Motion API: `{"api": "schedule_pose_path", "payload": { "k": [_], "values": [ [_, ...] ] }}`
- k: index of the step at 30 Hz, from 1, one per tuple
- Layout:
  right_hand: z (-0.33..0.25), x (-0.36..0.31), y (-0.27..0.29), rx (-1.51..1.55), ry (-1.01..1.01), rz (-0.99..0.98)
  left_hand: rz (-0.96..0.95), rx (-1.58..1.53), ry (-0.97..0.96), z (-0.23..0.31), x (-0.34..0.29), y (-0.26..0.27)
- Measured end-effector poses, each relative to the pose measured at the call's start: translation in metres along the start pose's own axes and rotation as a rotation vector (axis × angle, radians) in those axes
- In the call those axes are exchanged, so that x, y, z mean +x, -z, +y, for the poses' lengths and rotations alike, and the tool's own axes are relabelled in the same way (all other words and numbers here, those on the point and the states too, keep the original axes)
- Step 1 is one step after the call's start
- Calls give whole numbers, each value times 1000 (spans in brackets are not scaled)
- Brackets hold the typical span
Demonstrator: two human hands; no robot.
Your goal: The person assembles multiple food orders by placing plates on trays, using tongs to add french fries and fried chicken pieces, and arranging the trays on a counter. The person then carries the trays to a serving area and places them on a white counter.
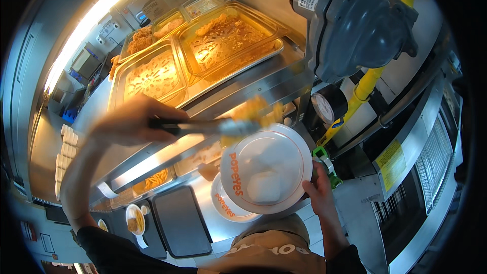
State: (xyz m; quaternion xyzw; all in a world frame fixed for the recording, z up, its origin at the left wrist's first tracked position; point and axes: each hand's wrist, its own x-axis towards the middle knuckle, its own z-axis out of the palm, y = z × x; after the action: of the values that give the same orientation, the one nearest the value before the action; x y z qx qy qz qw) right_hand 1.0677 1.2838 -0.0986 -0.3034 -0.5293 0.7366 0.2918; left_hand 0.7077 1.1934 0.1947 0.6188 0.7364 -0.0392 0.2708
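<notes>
My left hand (132, 122) is closed around the dark handle of a pair of tongs (203, 126). At the tongs' far end is a golden fried piece of food (257, 112), smeared by motion, above the upper left rim of a plate. That white plate (289, 160), with a thin orange ring and orange lettering, is gripped at its right edge by my right hand (319, 187). On it lies a pale, squarish white item (264, 186) whose kind I cannot make out. A second white plate (223, 204) shows partly beneath, on the metal counter.
Amber food pans (231, 35) with crumbs and fried pieces stand under a bright lamp. Below them is a tray of fries (156, 178). Dark trays (181, 220) lie lower left, one bearing a filled plate (135, 219). A grey regulator (355, 25) and yellow pipe (362, 91) jut out at right.
</notes>
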Motion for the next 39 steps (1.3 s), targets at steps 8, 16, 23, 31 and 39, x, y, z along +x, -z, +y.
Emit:
{"api": "schedule_pose_path", "payload": {
  "k": [8, 16, 23, 31, 39],
  "values": [
    [-13, -6, -1, 108, -120, -37, -256, 229, -90, 26, 41, -52],
    [7, -14, 12, 97, -49, 15, 551, 303, 41, 2, -2, 47],
    [6, -15, 3, 101, -5, 82, 647, 639, 351, -75, 129, 93],
    [9, -20, -6, 71, 63, 64, 615, 610, 313, -103, 174, 98],
    [14, 0, -7, 106, -180, -137, 630, 199, 83, -16, -37, 17]
  ]
}}
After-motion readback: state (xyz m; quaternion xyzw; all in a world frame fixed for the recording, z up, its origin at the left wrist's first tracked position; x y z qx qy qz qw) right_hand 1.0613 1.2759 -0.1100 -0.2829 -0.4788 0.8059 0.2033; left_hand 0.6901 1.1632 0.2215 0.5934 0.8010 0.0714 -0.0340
